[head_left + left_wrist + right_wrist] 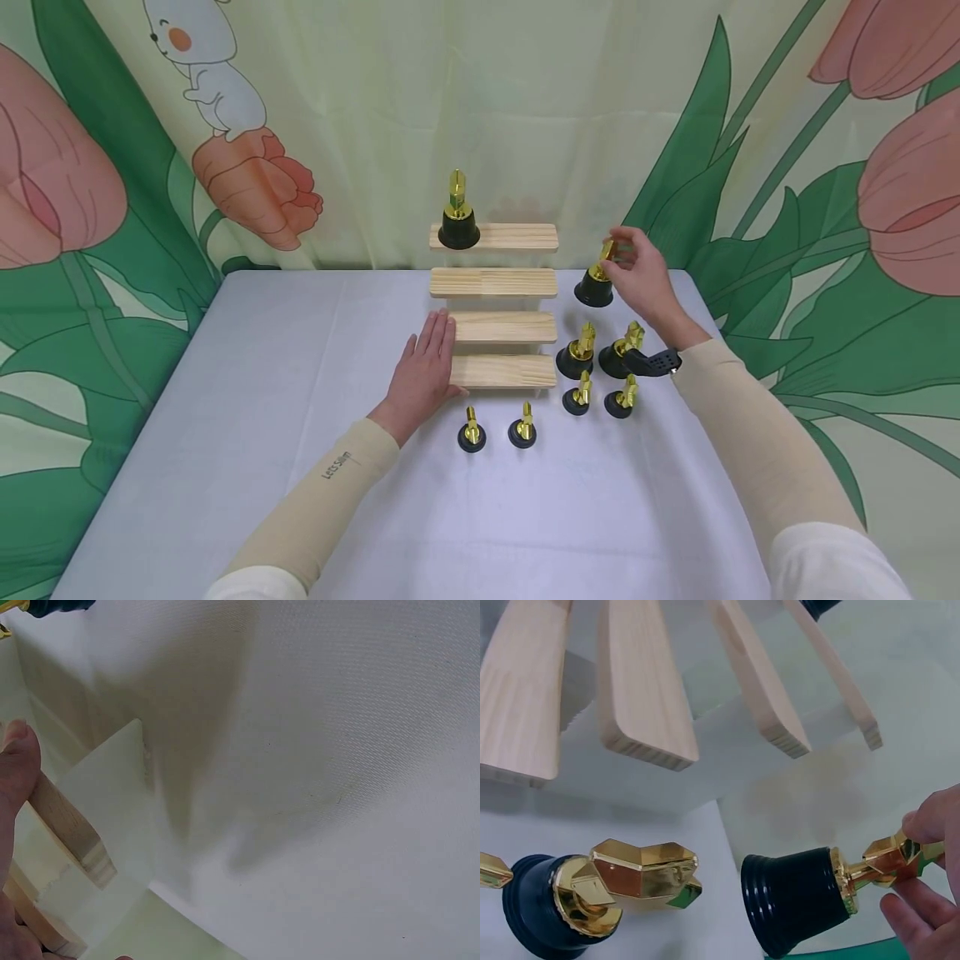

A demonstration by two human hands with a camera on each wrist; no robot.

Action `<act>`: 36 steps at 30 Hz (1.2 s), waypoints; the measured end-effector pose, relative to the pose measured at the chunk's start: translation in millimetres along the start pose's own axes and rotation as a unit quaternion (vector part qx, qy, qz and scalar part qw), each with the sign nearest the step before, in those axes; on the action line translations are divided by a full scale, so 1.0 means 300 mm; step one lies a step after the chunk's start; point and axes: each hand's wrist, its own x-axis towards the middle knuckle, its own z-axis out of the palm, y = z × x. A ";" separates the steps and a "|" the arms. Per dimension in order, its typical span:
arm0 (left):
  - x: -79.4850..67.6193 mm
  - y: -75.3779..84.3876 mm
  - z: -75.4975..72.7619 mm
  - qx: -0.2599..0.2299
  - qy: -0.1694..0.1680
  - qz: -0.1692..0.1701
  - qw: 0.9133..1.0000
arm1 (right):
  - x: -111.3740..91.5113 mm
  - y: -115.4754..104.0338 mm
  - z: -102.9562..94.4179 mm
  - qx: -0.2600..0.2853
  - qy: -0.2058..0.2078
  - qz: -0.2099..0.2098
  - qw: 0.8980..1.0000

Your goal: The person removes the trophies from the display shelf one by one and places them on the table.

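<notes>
My right hand (pixel 645 279) pinches the gold top of a trophy (pixel 799 900) with a black base, beside the right end of a tiered wooden shelf (pixel 498 371). In the right wrist view thumb and fingers close round the gold part, and the base hangs to the left. With fingers straight, my left hand (pixel 423 375) rests along the left ends of the shelf's lower two boards. Its thumb (pixel 19 761) overlaps a board in the left wrist view. One large trophy (pixel 459 227) stands on the top board, toward its left end.
Right of the shelf, two mid-sized trophies (pixel 576 358) and two smaller ones (pixel 576 400) stand on the white-covered table (pixel 300 417). Two small trophies (pixel 522 430) are in front of the shelf. A printed curtain (pixel 375 125) hangs behind.
</notes>
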 end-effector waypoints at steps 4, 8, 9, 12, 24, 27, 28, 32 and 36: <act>0.002 -0.002 0.001 -0.003 -0.005 0.000 1.000 | -0.003 0.011 0.015 0.004 -0.009 -0.001 1.000; 0.000 -0.003 0.002 -0.006 -0.004 0.001 1.000 | -0.007 0.026 0.030 0.003 -0.017 0.002 1.000; -0.001 -0.003 0.001 -0.006 -0.001 0.002 1.000 | -0.009 0.029 0.033 0.003 -0.018 0.002 1.000; -0.001 -0.003 0.002 -0.002 0.001 0.002 1.000 | -0.012 0.036 0.040 0.002 -0.020 0.003 1.000; 0.002 -0.001 0.000 -0.007 -0.008 0.002 1.000 | -0.018 0.067 0.064 -0.008 -0.039 0.016 0.999; 0.003 -0.002 0.000 -0.009 -0.006 0.002 1.000 | -0.018 0.076 0.071 -0.010 -0.039 0.017 0.999; 0.003 -0.003 0.001 -0.010 -0.005 0.002 1.000 | -0.019 0.078 0.074 -0.010 -0.040 0.019 0.999; 0.004 -0.004 0.005 -0.014 0.001 0.004 1.000 | -0.022 0.087 0.085 -0.008 -0.045 0.030 0.999; 0.004 -0.005 0.006 -0.015 0.001 0.004 1.000 | -0.023 0.099 0.096 -0.003 -0.052 0.038 0.998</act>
